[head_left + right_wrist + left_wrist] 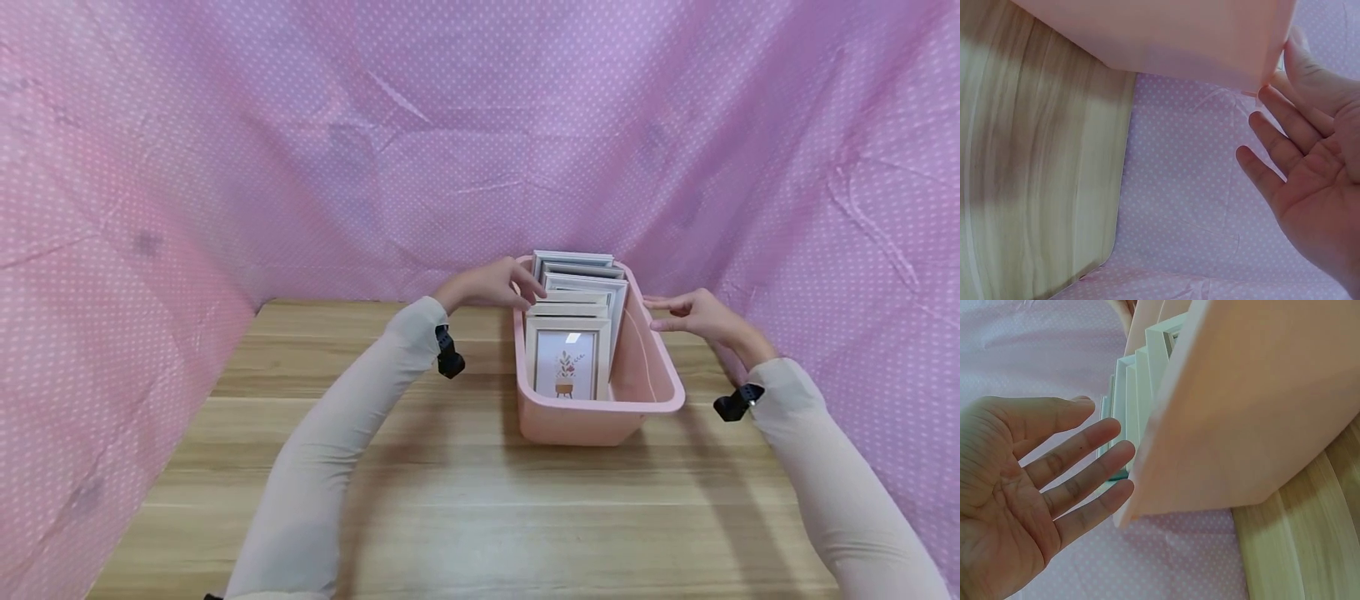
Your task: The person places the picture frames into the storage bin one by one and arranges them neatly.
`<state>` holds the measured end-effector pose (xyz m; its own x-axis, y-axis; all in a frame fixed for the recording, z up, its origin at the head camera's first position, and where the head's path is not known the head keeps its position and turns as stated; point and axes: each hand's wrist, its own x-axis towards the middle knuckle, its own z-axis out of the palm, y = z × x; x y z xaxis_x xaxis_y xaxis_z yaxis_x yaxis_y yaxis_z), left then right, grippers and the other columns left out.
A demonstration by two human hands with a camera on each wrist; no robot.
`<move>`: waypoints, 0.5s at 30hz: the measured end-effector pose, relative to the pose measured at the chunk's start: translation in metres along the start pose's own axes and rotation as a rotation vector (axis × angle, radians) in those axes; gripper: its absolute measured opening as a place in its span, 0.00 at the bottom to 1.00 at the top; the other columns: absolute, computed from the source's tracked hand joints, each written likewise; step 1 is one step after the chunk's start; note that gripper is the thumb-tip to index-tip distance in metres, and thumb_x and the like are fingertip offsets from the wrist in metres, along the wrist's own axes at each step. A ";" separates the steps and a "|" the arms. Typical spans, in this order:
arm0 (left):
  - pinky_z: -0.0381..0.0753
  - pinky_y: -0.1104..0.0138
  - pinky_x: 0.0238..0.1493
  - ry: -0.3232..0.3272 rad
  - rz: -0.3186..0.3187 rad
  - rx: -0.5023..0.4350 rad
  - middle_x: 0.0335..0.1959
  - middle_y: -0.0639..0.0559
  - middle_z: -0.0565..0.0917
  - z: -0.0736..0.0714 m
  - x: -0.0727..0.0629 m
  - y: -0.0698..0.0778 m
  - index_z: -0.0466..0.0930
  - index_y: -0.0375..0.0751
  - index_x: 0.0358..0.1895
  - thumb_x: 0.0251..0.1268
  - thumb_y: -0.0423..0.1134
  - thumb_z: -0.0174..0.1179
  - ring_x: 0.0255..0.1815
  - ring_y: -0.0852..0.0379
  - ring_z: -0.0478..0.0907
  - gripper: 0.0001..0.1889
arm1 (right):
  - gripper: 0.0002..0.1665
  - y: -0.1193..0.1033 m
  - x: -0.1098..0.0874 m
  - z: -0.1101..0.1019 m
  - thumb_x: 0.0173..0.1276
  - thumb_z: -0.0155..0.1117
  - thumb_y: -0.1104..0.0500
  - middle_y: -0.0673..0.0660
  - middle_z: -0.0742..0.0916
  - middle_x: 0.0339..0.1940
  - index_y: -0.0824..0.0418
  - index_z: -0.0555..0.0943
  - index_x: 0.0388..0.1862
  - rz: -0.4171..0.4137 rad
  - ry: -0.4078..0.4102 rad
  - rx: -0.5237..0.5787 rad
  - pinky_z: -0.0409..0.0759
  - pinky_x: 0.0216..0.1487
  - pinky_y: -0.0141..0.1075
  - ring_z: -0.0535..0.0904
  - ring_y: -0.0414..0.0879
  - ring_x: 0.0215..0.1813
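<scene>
A pink plastic bin (600,423) stands on the wooden table, holding several picture frames upright in a row. The nearest picture frame (566,362) is cream and shows a potted plant print; white and grey ones lean behind it. My left hand (495,283) reaches over the bin's left rim near the frames, fingers extended and spread in the left wrist view, gripping nothing. At the bin's right rim is my right hand (697,315), its thumb and fingertips right at the edge. The right wrist view shows its fingers (1282,144) loosely extended beside the bin's outer wall (1179,37).
The wooden table (420,508) extends to the left and front of the bin. A pink dotted cloth (450,150) hangs behind the table and along both sides, close behind the bin. Black straps with small devices (448,354) are on both wrists.
</scene>
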<state>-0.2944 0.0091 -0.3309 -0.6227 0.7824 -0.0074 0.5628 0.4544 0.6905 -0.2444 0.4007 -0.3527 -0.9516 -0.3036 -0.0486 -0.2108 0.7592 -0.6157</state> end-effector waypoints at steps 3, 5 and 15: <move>0.83 0.63 0.57 0.022 0.011 0.004 0.51 0.39 0.88 -0.002 -0.007 -0.003 0.84 0.36 0.59 0.66 0.30 0.62 0.54 0.47 0.84 0.18 | 0.30 -0.002 0.002 -0.001 0.66 0.74 0.57 0.63 0.79 0.67 0.66 0.79 0.65 -0.012 -0.001 -0.020 0.72 0.54 0.14 0.71 0.62 0.71; 0.83 0.62 0.60 0.038 0.014 -0.003 0.52 0.38 0.88 -0.003 -0.012 -0.006 0.84 0.35 0.58 0.66 0.30 0.62 0.54 0.47 0.84 0.17 | 0.31 -0.002 0.004 -0.001 0.65 0.75 0.58 0.64 0.79 0.67 0.67 0.79 0.65 -0.013 0.001 -0.032 0.73 0.55 0.15 0.72 0.61 0.71; 0.85 0.59 0.59 0.113 0.035 0.005 0.51 0.38 0.88 -0.014 -0.036 -0.016 0.85 0.31 0.56 0.64 0.28 0.62 0.54 0.42 0.85 0.17 | 0.33 -0.012 0.003 -0.006 0.63 0.77 0.56 0.65 0.79 0.68 0.67 0.80 0.64 -0.012 -0.025 -0.089 0.69 0.52 0.13 0.74 0.56 0.69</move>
<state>-0.2883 -0.0326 -0.3319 -0.6601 0.7447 0.0985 0.5874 0.4300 0.6856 -0.2464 0.3940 -0.3407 -0.9432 -0.3264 -0.0614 -0.2426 0.8034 -0.5439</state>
